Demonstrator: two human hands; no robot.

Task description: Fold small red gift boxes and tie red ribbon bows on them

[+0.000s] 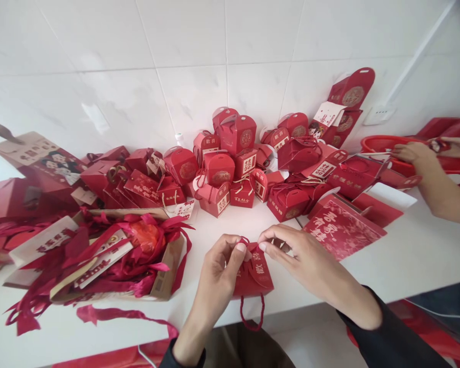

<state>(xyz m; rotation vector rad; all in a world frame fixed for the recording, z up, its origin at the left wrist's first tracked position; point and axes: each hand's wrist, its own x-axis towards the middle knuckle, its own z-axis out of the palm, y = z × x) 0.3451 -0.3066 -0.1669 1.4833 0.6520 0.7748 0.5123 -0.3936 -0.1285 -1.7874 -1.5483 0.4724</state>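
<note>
A small red gift box [256, 278] with gold characters rests at the table's front edge, between my two hands. A twisted red cord handle [252, 327] hangs from its near side. My left hand [219, 268] is closed, thumb and forefinger pinching a dark red ribbon [244, 239] at the top of the box. From the right, my right hand [304, 255] pinches with thumb and forefinger at the box's upper right. What lies between those fingertips is too small to make out, perhaps the ribbon's other part.
Left of the box stands a cardboard carton [164, 276] heaped with red ribbons. Many red gift boxes [235, 135] are piled along the tiled wall [191, 36]. A flat red bag [343, 225] lies to the right. Farther right, another person's hand [414, 153] reaches by a red basin [383, 143].
</note>
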